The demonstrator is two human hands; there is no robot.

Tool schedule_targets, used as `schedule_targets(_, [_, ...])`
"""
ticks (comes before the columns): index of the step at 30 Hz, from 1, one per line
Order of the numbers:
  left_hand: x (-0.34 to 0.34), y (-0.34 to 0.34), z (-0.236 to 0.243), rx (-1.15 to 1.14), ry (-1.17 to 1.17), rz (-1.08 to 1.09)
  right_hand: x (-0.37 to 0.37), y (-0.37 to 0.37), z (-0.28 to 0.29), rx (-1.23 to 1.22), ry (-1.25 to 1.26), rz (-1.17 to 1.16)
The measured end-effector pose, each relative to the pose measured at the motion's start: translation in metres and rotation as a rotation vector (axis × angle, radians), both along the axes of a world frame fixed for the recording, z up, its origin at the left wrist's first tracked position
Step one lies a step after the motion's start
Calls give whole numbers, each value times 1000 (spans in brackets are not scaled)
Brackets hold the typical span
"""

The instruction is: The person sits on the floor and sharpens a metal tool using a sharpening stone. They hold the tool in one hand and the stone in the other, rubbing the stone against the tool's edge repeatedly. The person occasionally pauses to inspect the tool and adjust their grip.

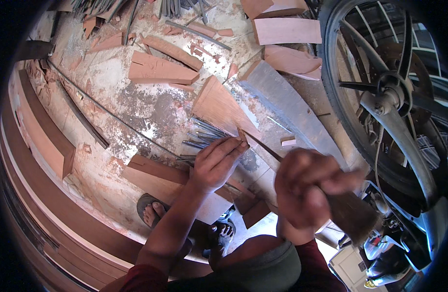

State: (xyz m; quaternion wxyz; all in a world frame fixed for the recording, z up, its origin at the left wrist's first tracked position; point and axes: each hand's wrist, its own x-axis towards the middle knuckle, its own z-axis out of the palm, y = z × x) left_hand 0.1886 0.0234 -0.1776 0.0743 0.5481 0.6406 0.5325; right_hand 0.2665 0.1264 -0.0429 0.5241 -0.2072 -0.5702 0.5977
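Observation:
My left hand is closed, its fingertips pinching a small sliver of wood over the tip of a flat reddish wooden board. Smeared by motion, my right hand is wrapped round a tool with a thin dark shaft, whose front end reaches toward the sliver. Behind that hand shows a broad brown blurred part; I cannot tell whether it belongs to the same tool. A bundle of metal chisels lies just beyond my left hand.
A motorcycle wheel stands at the right, near a long grey plank. Cut wooden blocks and shavings litter the stained floor. Long brown beams curve along the left. A sandalled foot is below my left forearm.

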Motion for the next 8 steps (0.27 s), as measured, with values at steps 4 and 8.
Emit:
schedule_targets(4, [0, 1, 4, 1, 9, -2, 14, -3, 2, -20, -144, 47])
schedule_targets(8, [2, 0, -2, 14, 3, 9, 13, 0, -6, -18, -49, 74])
